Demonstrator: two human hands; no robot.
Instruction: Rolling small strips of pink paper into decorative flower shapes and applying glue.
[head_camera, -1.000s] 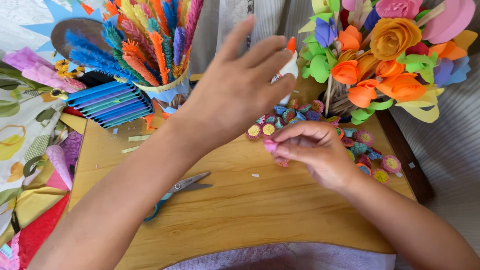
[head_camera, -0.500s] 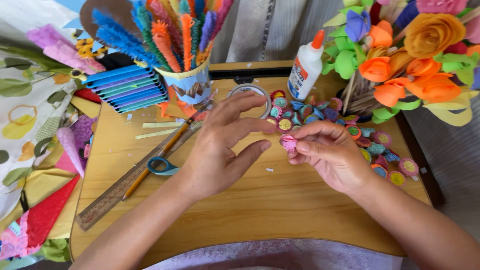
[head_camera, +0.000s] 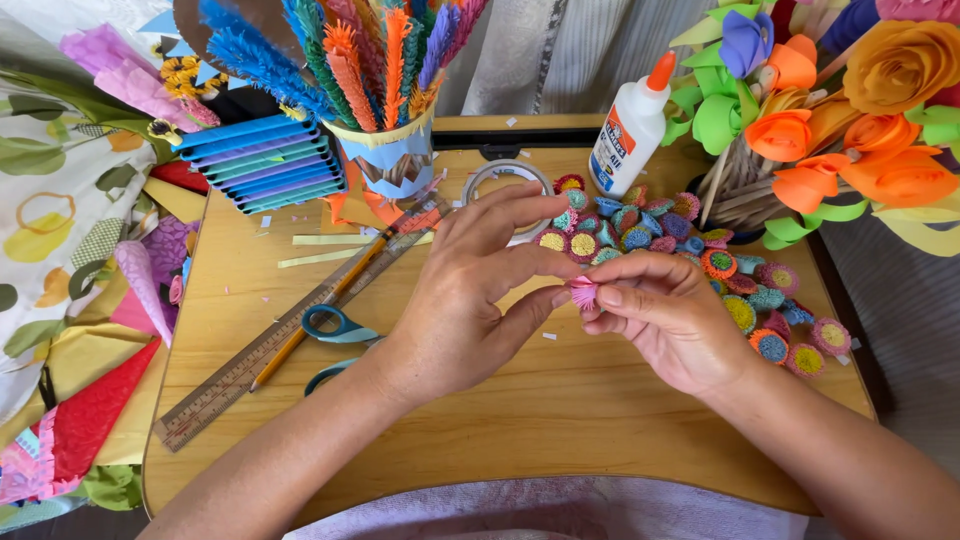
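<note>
Pink fringed paper flower (head_camera: 583, 293) sits pinched between both hands above the wooden table (head_camera: 560, 420). The right hand (head_camera: 672, 322) grips it with fingertips while the left hand (head_camera: 470, 290) squeezes its other side, maybe to shape it. Just behind the flower lies a pile of little paper flowers (head_camera: 690, 250). A glue bottle (head_camera: 628, 130) stands behind that pile. Scissors (head_camera: 335, 335) and a ruler (head_camera: 270, 350) lie left of the flower.

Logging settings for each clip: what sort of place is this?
Probably a home paper-craft table: paper flowers, a glue bottle, scissors and a ruler, while both hands work a small pink paper piece.
</note>
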